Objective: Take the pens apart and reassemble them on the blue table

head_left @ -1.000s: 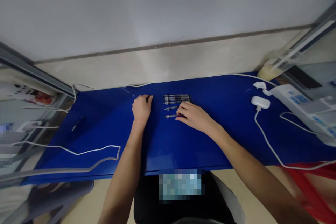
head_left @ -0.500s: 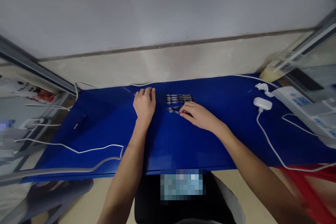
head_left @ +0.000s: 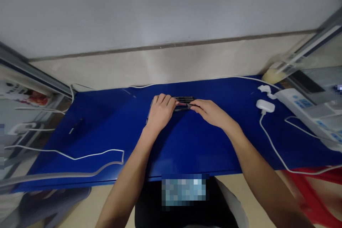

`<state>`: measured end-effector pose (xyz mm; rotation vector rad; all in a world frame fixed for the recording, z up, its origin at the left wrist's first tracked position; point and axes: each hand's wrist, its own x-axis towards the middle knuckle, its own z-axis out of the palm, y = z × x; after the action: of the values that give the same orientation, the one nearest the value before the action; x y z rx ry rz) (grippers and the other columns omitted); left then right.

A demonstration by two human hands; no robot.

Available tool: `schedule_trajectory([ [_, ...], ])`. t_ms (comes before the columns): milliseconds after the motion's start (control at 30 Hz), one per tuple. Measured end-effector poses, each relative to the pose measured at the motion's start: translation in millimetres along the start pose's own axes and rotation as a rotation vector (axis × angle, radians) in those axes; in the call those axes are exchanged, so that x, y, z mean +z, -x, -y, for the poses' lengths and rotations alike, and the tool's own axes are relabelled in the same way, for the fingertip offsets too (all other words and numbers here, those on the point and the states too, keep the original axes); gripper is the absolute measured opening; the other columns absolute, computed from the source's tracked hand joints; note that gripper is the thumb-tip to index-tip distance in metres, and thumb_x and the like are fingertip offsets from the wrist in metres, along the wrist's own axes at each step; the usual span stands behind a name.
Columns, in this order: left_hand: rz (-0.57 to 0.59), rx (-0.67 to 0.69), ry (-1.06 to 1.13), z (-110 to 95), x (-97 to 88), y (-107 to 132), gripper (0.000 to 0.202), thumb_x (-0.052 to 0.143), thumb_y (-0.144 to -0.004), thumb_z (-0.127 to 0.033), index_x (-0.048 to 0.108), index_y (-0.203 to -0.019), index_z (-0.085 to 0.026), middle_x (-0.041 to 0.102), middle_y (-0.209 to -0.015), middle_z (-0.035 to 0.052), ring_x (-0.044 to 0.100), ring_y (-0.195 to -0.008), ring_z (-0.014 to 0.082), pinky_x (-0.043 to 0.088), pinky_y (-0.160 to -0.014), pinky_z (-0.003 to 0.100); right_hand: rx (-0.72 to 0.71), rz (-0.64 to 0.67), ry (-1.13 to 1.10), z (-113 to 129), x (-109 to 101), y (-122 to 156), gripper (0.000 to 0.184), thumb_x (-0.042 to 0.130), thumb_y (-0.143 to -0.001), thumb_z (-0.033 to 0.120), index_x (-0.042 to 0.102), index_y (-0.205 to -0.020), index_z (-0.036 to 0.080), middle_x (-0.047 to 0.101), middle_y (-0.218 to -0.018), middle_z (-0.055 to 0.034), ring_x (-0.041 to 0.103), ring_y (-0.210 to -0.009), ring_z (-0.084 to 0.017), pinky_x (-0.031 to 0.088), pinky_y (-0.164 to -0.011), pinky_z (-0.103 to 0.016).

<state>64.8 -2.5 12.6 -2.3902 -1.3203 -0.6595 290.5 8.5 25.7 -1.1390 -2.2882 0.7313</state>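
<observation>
Several dark pens point(head_left: 184, 98) lie side by side on the blue tabletop point(head_left: 187, 142). Just in front of them, one pen point(head_left: 183, 104) with a reddish part spans the gap between my hands. My right hand point(head_left: 211, 112) is closed, pinching its right end. At the left end are the closed fingertips of my left hand point(head_left: 161, 109); its palm faces down and hides much of what lies beneath. Another slim dark pen point(head_left: 148, 117) shows along the outer side of my left hand, tilted and partly covered.
A white charger point(head_left: 265, 106) with its cable and a white machine with blue buttons point(head_left: 307, 110) stand at the right. A small dark object point(head_left: 76, 126) lies at the left, near white cables point(head_left: 80, 156). A wall point(head_left: 149, 66) closes off the back.
My left hand has moved right and forward to the pens, and its fingers now meet the pen in my right hand. A slim dark pen now shows beside my left hand.
</observation>
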Motion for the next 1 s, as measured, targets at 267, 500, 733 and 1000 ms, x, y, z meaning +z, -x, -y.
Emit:
schedule_trajectory([
  [267, 0.09, 0.196, -0.048, -18, -1.5, -4, 0.023, 0.041, -0.104, -0.026, 0.061, -0.107, -0.017, 0.065, -0.092, 0.006, 0.057, -0.088, 0.0216, 0.04, -0.084, 0.037, -0.03, 0.046, -0.058, -1, -3, 0, 0.024, 0.052, -0.101, 0.029, 0.073, -0.104, 0.02, 0.075, -0.088, -0.0042, 0.07, -0.081, -0.02, 0.049, -0.074, -0.03],
  [500, 0.1, 0.137, 0.03, -13, -4.5, -4, 0.026, 0.04, -0.104, -0.03, 0.062, -0.095, -0.02, 0.067, -0.086, 0.0034, 0.059, -0.084, 0.0196, 0.036, -0.073, 0.034, -0.235, -0.08, 0.151, -7, 9, 2, 0.028, 0.047, -0.103, 0.028, 0.073, -0.102, 0.017, 0.074, -0.096, -0.0095, 0.069, -0.088, -0.022, 0.051, -0.079, -0.033],
  [733, 0.153, 0.038, 0.063, -14, -3.6, -4, 0.031, 0.036, -0.105, -0.033, 0.061, -0.091, -0.019, 0.069, -0.086, 0.0043, 0.061, -0.084, 0.0201, 0.035, -0.071, 0.034, -0.315, -0.185, 0.449, -3, 16, 4, 0.032, 0.04, -0.104, 0.025, 0.07, -0.11, 0.013, 0.069, -0.086, -0.0105, 0.06, -0.084, -0.024, 0.051, -0.083, -0.039],
  [1000, 0.217, -0.032, 0.212, -14, 1.6, -2, 0.032, 0.032, -0.106, -0.038, 0.058, -0.103, -0.019, 0.071, -0.097, 0.0043, 0.064, -0.092, 0.0192, 0.042, -0.078, 0.031, -0.141, -0.233, 0.143, -2, 12, 3, 0.022, 0.056, -0.099, 0.036, 0.072, -0.099, 0.02, 0.073, -0.086, -0.0057, 0.063, -0.077, -0.02, 0.051, -0.074, -0.034],
])
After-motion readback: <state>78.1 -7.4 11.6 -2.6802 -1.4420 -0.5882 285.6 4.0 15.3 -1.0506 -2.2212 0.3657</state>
